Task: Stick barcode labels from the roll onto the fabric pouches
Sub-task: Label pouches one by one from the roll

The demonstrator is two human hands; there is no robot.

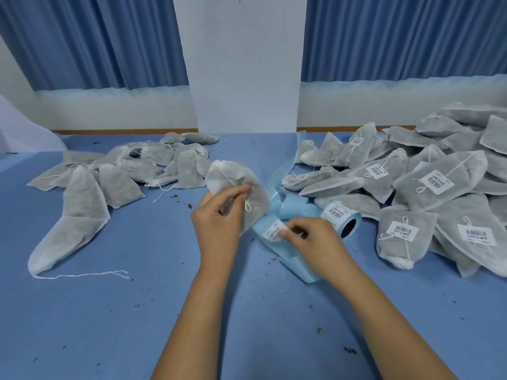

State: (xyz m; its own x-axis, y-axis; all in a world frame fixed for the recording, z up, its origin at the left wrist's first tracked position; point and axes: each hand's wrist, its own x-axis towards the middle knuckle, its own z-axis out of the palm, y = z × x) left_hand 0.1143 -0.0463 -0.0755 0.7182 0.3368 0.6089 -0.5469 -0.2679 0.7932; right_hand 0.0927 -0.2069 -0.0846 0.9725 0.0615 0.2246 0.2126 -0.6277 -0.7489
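Observation:
My left hand (pixel 219 218) grips a white fabric pouch (pixel 233 185) with a drawstring, lifted above the blue table. Just to its right, my right hand (pixel 307 237) pinches a white barcode label (pixel 274 230) at the edge of the light blue backing strip (pixel 290 259). The label roll (pixel 341 218) lies on its side right of my hands, with its strip curling away behind the pouch. A pile of labelled pouches (pixel 428 185) covers the right side. A heap of pouches without labels (pixel 131 171) lies at the left.
The blue table (pixel 109 311) carries scattered dark crumbs and a loose white string (pixel 90 275) at the front left. A long white pouch (pixel 74 229) lies near the left heap. Blue curtains and a white pillar (pixel 244 64) stand behind the table.

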